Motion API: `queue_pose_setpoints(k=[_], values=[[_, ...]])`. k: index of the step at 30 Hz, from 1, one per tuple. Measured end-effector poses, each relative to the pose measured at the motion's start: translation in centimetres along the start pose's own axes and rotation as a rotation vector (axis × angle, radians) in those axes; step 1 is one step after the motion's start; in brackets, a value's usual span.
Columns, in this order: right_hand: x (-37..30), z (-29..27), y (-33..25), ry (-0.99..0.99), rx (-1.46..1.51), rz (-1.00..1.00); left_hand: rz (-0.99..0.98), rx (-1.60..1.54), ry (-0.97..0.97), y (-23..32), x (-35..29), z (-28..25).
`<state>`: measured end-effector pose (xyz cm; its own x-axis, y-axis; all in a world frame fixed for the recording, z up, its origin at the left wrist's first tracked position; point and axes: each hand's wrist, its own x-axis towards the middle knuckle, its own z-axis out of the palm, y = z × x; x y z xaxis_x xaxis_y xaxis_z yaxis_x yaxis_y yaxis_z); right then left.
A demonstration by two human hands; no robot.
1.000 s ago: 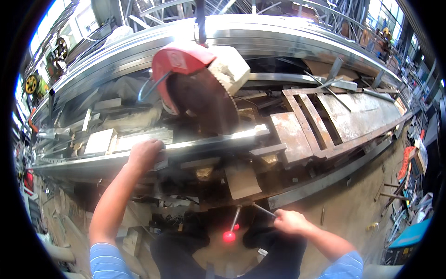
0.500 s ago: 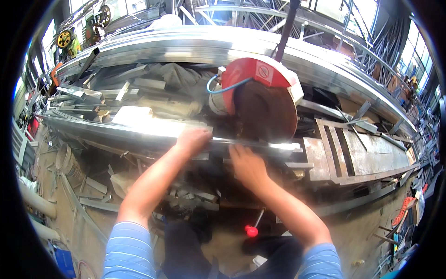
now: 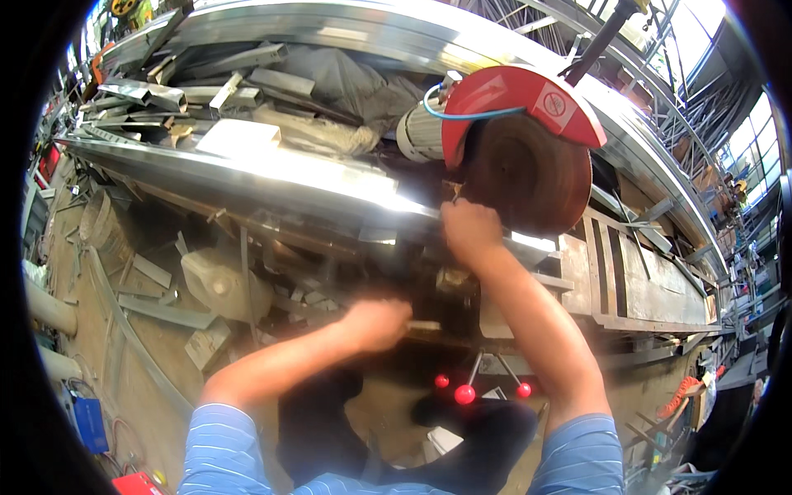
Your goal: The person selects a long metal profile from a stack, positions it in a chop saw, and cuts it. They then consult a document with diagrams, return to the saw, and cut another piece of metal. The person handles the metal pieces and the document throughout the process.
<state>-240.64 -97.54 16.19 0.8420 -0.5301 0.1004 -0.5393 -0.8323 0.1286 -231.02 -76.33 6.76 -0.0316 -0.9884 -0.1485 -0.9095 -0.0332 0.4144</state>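
Observation:
My right hand [image 3: 470, 229] is closed at the right end of a long shiny metal profile [image 3: 330, 183], just left of and in front of a cut-off saw's dark round blade [image 3: 528, 173]. Its fingertips are partly hidden. Lower and to the left, my left hand [image 3: 379, 323] is blurred, its fingers curled in; what they hold, if anything, does not show. A red guard [image 3: 503, 91] covers the blade's top, with a pale motor [image 3: 419, 134] at its left. Red ball-ended levers [image 3: 465, 394] stick out below the saw.
Metal offcuts [image 3: 169, 97] and a grey cloth [image 3: 338, 82] lie behind the profile. Long metal profiles [image 3: 330, 29] run across the back. A slotted metal bench [image 3: 652, 268] extends right. Scraps and a pale container [image 3: 223, 285] sit on the floor at left.
My left hand has come off the metal profile and dropped toward me. My right hand has closed near the blade. The view has shifted, so the saw appears farther right and higher.

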Motion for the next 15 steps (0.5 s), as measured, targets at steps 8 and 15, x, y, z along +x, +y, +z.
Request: queue_pose_setpoints(k=[8,15], values=[[1.7,-0.4,-1.6,-0.033,-0.039,-0.012,0.158,0.173,0.096,0.3,5.4,12.4],[0.6,0.0,0.0,-0.018,-0.060,-0.011,0.081,0.269,0.894,-2.3,2.9,-0.1]])
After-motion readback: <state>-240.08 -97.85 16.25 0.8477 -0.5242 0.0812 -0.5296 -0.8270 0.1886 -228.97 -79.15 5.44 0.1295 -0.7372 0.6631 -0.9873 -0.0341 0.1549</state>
